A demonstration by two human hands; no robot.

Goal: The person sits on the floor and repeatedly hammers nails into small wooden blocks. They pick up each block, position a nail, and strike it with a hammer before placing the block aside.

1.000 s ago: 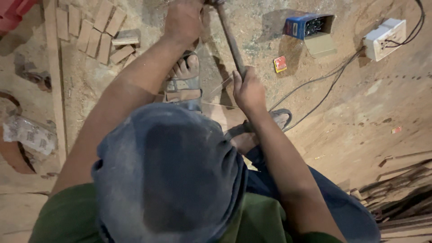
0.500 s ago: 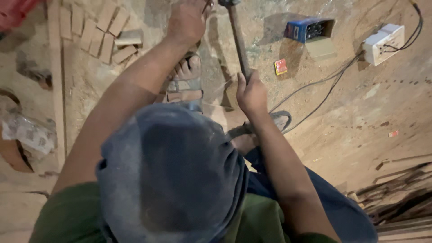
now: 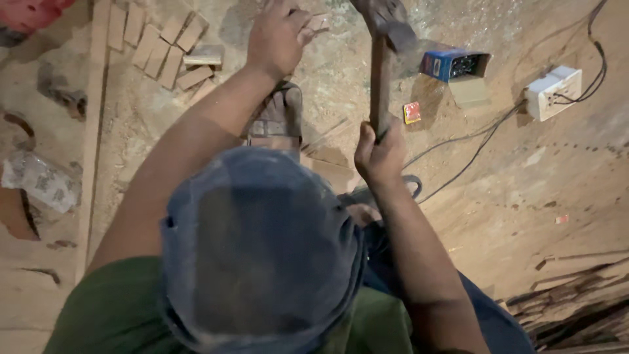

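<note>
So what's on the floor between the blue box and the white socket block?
Head view: only bare, dusty floor between the blue box and the white socket block; the box's open flap lies just below that stretch.

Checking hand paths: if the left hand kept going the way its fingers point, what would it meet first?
Probably the small wood piece at the left hand's fingertips; depth is unclear, so contact can't be confirmed.

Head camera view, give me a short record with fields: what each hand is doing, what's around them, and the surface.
right hand: gripping the wooden handle of a hammer, head raised
left hand: reaching forward, pinching a small wooden block
nearby: sandalled foot; wooden blocks; blue box, open; white socket box with black cables
surface: dusty floor
</note>
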